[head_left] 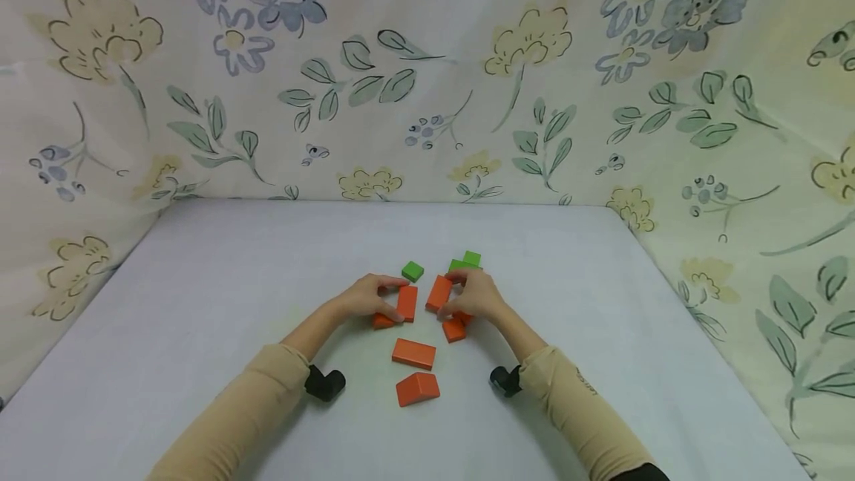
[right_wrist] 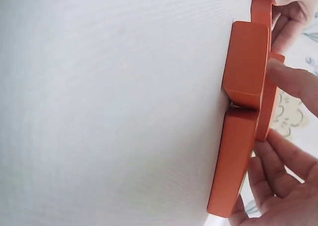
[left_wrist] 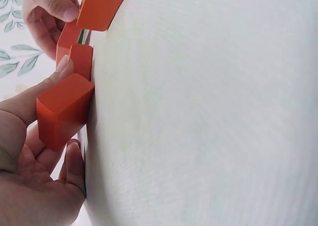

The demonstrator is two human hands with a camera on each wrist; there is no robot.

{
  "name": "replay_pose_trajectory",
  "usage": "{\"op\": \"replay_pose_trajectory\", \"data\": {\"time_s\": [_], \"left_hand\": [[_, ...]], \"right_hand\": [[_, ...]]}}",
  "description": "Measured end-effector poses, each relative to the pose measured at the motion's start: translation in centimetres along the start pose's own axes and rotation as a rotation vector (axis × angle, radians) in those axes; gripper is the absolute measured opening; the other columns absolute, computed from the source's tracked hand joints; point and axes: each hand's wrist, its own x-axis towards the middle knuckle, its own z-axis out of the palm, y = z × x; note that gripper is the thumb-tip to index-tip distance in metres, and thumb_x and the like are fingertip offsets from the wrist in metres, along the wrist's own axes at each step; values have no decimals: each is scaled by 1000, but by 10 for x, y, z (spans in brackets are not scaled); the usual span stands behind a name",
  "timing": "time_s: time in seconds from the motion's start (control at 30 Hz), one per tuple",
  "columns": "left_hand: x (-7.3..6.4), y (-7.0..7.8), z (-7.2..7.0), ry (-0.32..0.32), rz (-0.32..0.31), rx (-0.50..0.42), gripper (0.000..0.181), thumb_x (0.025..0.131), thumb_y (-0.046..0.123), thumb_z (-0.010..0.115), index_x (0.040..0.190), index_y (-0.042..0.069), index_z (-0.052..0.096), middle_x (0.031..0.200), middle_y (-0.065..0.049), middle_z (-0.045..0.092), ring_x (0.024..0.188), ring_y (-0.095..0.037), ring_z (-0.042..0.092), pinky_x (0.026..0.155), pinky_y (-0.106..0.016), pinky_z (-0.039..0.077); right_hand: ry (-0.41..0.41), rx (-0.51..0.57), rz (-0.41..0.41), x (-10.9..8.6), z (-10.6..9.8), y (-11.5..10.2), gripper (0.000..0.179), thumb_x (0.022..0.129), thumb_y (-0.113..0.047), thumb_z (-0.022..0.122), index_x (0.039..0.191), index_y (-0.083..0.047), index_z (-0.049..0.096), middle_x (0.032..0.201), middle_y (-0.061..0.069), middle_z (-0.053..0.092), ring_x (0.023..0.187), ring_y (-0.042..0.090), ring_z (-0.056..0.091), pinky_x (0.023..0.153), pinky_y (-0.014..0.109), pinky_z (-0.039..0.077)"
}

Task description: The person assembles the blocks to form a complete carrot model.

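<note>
My left hand (head_left: 363, 297) pinches an orange rectangular block (head_left: 407, 304) lengthwise, thumb at the near end and fingers at the far end. Another orange block (head_left: 382, 321) lies under that hand, partly covered by it. Across a small gap, my right hand (head_left: 478, 295) holds a second orange rectangular block (head_left: 438, 294) between thumb and fingers. Below the right palm, further orange blocks (head_left: 454, 330) sit close together, partly hidden. In the right wrist view, two orange blocks (right_wrist: 247, 62) stand end to end in front of the right thumb.
Nearer the body lie an orange rectangular block (head_left: 414, 354) and an orange block with a sloped top (head_left: 418, 390). Beyond the hands are a small green block (head_left: 413, 272) and two more green blocks (head_left: 472, 258). A white tabletop (head_left: 200, 280) meets a flowered curtain (head_left: 427, 95) behind.
</note>
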Motion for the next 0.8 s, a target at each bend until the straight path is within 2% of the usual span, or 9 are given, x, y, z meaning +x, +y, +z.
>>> {"op": "replay_pose_trajectory", "data": {"time_s": [0.33,0.57,0.8], "left_hand": [[-2,5,3,6,-18,-10,66,78,13,80,139,10,55,144,-19,45,124,-35,44,104,-51,35],[-3,6,3,9,-17,-18,65,79,11,80,139,9,55,143,-20,46,124,-35,44,105,-52,34],[0,5,4,15,-31,-20,65,79,13,80,139,12,55,144,-18,46,125,-35,44,106,-52,34]], "right_hand": [[-69,-57,-105,1,2,-5,57,67,-10,87,121,-5,68,117,10,66,109,29,55,93,47,45],[-119,-57,-113,3,4,-8,57,67,-10,87,121,-7,68,118,8,66,111,26,54,96,48,44],[-126,-84,-143,4,6,-8,57,67,-11,88,121,-8,69,117,7,67,111,25,54,94,46,45]]}}
